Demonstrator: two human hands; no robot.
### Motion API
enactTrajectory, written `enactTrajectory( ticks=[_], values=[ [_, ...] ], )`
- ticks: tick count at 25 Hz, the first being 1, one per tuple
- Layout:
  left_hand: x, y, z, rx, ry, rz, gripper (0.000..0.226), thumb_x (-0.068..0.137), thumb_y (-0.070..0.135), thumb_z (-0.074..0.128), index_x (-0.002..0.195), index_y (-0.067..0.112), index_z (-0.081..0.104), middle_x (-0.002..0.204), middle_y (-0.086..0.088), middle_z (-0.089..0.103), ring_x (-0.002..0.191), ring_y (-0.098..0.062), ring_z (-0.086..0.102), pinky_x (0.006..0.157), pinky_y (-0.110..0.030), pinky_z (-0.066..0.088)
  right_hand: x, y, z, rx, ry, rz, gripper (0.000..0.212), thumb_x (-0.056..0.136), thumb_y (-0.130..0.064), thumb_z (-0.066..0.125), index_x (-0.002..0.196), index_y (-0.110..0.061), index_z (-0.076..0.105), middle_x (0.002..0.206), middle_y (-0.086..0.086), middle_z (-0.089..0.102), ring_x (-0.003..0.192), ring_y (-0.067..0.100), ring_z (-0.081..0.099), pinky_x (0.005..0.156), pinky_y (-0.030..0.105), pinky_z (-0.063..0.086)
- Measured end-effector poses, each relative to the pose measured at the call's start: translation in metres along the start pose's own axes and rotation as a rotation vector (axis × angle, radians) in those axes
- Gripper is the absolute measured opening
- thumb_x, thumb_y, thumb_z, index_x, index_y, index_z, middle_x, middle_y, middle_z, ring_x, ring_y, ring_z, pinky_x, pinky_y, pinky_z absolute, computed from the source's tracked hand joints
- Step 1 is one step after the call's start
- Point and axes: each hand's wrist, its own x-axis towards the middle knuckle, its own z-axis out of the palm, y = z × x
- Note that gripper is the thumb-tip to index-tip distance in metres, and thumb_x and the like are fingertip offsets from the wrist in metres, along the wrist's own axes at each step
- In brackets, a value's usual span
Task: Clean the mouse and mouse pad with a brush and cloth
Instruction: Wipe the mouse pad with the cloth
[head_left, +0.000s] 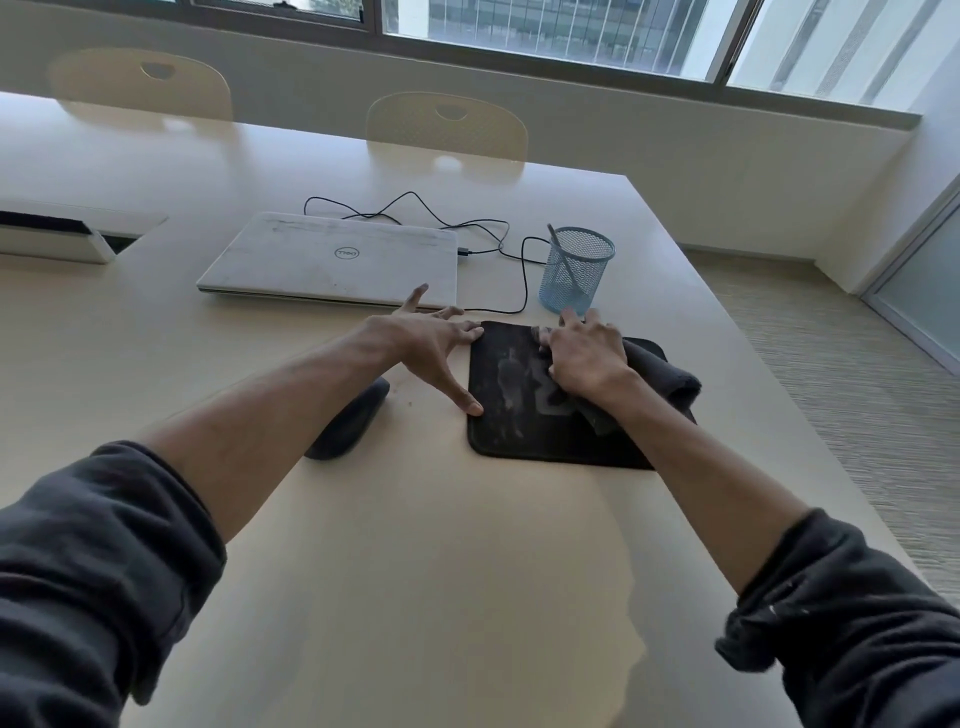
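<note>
Two hands on mouse pad (519, 431), center frame: wiping step.
Left hand (431, 343) spread flat, pinning pad edge; right hand (587, 358) presses cloth (670, 379), fingers bunched on it; next, wipe dusty patch.

Table: you're at a pale beige table (415, 571), glossy, catching window glare.
Chairs: two cream chairs (447, 130) (140, 83) tucked in on your far side.
Window: a dark-framed window (571, 31) runs along the far wall; daylight, a building outside.
Wall: off-white wall (675, 156) below the sill.
Floor: your right, a beige textured floor (857, 389).
Door: a frosted glass door (924, 291) at far right.
</note>
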Motion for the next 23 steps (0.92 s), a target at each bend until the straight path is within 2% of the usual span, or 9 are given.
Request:
enactTrajectory(
  ticks=[2,4,6,8,12,17,21,23],
  values=[
    [0.0,0.001,-0.002,0.014,-0.007,-0.002,0.14,0.04,0.101,0.041,0.155,0.029,0.004,0.162,0.014,0.004,0.148,-0.01,-0.012,0.106,-0.055,-0.029,0.002,-0.004,-0.005,0.006,-0.035,-0.034,0.036,0.098,-0.027,0.053,0.132,-0.022,0.062,0.136,0.007,0.048,0.124,0.03,0.048,0.095,0.038,0.044],
    [0.0,0.002,-0.002,0.028,-0.001,0.0,0.143,0.037,0.103,0.038,0.155,0.029,0.006,0.162,0.013,0.004,0.148,-0.01,-0.011,0.107,-0.055,-0.028,-0.008,-0.009,-0.015,0.064,-0.069,-0.155,0.034,0.097,-0.029,0.056,0.13,-0.023,0.064,0.13,0.005,0.053,0.122,0.026,0.053,0.09,0.035,0.043],
    [-0.001,0.002,-0.003,0.036,0.004,0.006,0.144,0.036,0.104,0.037,0.155,0.028,0.008,0.162,0.013,0.006,0.148,-0.009,-0.01,0.108,-0.054,-0.028,-0.006,-0.014,-0.023,0.149,-0.049,-0.264,0.037,0.096,-0.03,0.056,0.133,-0.03,0.063,0.131,0.001,0.055,0.123,0.024,0.054,0.094,0.035,0.043],
    [0.0,0.002,-0.002,0.037,0.018,0.008,0.144,0.036,0.104,0.036,0.155,0.028,0.009,0.162,0.012,0.007,0.148,-0.009,-0.01,0.108,-0.054,-0.028,0.009,-0.02,-0.023,0.161,0.016,-0.243,0.042,0.097,-0.026,0.052,0.138,-0.033,0.058,0.134,0.003,0.052,0.122,0.027,0.051,0.096,0.04,0.044],
    [-0.002,0.001,0.0,0.023,0.023,0.011,0.144,0.036,0.104,0.035,0.155,0.027,0.008,0.162,0.013,0.007,0.148,-0.008,-0.01,0.107,-0.052,-0.029,0.022,-0.035,-0.004,0.091,0.033,-0.155,0.045,0.097,-0.023,0.048,0.141,-0.026,0.055,0.14,0.008,0.048,0.126,0.032,0.043,0.098,0.04,0.043],
    [-0.003,0.002,-0.004,0.043,0.005,-0.004,0.14,0.041,0.102,0.04,0.155,0.027,0.007,0.162,0.013,0.006,0.147,-0.005,-0.009,0.109,-0.052,-0.028,-0.018,-0.037,-0.001,0.082,0.094,-0.286,0.053,0.094,-0.025,0.053,0.146,-0.031,0.048,0.139,0.005,0.046,0.123,0.031,0.041,0.097,0.041,0.042],
    [-0.008,0.006,-0.017,0.074,-0.103,-0.029,0.149,0.032,0.102,0.044,0.155,0.028,0.001,0.162,0.012,0.0,0.146,-0.005,-0.012,0.106,-0.05,-0.031,-0.071,-0.039,-0.004,0.036,0.129,-0.404,0.055,0.092,-0.022,0.053,0.146,-0.029,0.047,0.133,0.005,0.05,0.115,0.031,0.045,0.089,0.041,0.045],
    [-0.007,0.008,-0.022,0.097,-0.147,-0.045,0.151,0.03,0.101,0.049,0.155,0.03,0.001,0.162,0.01,-0.001,0.146,-0.006,-0.012,0.107,-0.051,-0.028,-0.097,-0.037,-0.003,0.01,0.175,-0.457,0.054,0.089,-0.022,0.057,0.143,-0.027,0.054,0.124,0.006,0.057,0.105,0.03,0.051,0.079,0.041,0.048]
  ],
)
